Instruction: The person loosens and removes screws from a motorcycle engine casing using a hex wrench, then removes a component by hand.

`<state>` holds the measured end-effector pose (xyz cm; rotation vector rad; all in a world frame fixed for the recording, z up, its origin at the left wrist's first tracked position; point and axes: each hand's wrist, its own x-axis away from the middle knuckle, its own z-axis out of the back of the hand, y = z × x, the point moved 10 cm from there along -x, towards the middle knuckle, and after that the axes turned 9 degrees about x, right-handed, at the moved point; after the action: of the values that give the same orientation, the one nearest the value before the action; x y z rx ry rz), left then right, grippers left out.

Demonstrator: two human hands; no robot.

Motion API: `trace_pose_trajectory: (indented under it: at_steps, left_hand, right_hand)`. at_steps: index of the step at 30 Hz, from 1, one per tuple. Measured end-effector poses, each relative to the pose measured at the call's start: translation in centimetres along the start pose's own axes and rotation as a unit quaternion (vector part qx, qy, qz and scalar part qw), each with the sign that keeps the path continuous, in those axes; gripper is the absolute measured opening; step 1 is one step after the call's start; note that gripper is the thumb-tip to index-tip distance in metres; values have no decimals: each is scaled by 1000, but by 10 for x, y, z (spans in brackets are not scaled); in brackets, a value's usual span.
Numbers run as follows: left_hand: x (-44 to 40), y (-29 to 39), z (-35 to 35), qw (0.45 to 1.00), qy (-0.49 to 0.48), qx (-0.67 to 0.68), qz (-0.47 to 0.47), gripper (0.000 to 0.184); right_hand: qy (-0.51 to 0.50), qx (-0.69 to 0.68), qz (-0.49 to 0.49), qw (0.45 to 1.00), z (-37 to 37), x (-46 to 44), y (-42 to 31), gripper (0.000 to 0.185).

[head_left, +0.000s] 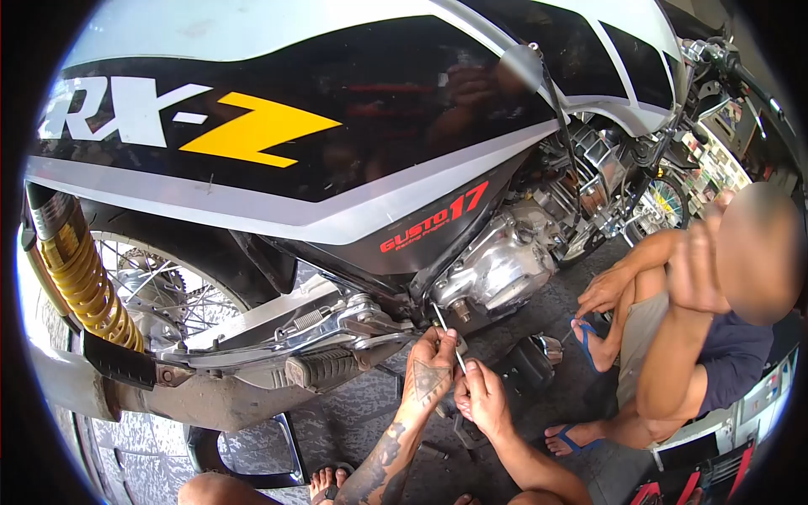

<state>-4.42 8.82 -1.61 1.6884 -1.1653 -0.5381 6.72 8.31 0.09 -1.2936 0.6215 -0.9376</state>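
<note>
A thin, light-coloured metal rod (460, 363) runs slantwise through my two hands, its upper end close to the frame below the motorcycle's engine cover (501, 265). My tattooed left hand (433, 368) is closed, with thumb and fingertips pinched around the upper part of the rod. Just below and to the right, my right hand (481, 399) is closed on the rod's lower end. The hands hide much of it, so its exact kind cannot be made out. Beside the left hand is the black footpeg (322, 368), above the exhaust pipe (220, 396).
The motorcycle's side panel (337, 126) spans the top of the view. A gold shock spring (88, 282) stands at the left. To the right a person (703, 362) crouches in blue sandals. Dark parts (526, 362) lie on the tiled floor (337, 450).
</note>
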Motion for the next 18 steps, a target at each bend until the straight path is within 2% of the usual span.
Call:
trace_pose_trajectory:
  at_steps: [2, 5, 7, 11, 13, 14, 15, 16, 17, 18]
  left_hand:
    - [-4, -2, 4, 1000, -8, -30, 0, 29]
    - [1, 0, -2, 1000, -3, -2, 11, 30]
    - [1, 5, 0, 1000, 4, 3, 8, 30]
    - [-5, 5, -3, 995, 3, 91, 26, 24]
    - [-4, 5, -9, 987, -30, 141, 73, 24]
    - [-6, 0, -10, 987, -37, 141, 71, 24]
    - [-6, 1, -10, 986, -36, 144, 71, 24]
    - [-6, 3, -9, 987, -39, 135, 72, 25]
    - [-5, 6, -8, 988, -41, 125, 74, 26]
    - [-2, 13, -8, 991, -51, 94, 75, 27]
  right_hand:
    - [-10, -47, -16, 999, -5, -4, 6, 31]
    - [-11, -39, -66, 997, 2, -1, 7, 32]
    - [-18, -49, -66, 996, -3, -1, 7, 31]
    - [-57, -126, -69, 988, -4, 5, 6, 28]
    - [-156, -52, 50, 985, -10, 12, -9, 30]
    - [-131, 15, -39, 990, 3, 12, 7, 27]
    - [-132, 17, -39, 990, 4, 13, 2, 27]
    - [-66, 227, 100, 966, 13, 10, -29, 25]
    - [3, 419, 233, 877, 11, 16, -63, 24]
    - [0, 525, 179, 832, 12, 17, -76, 23]
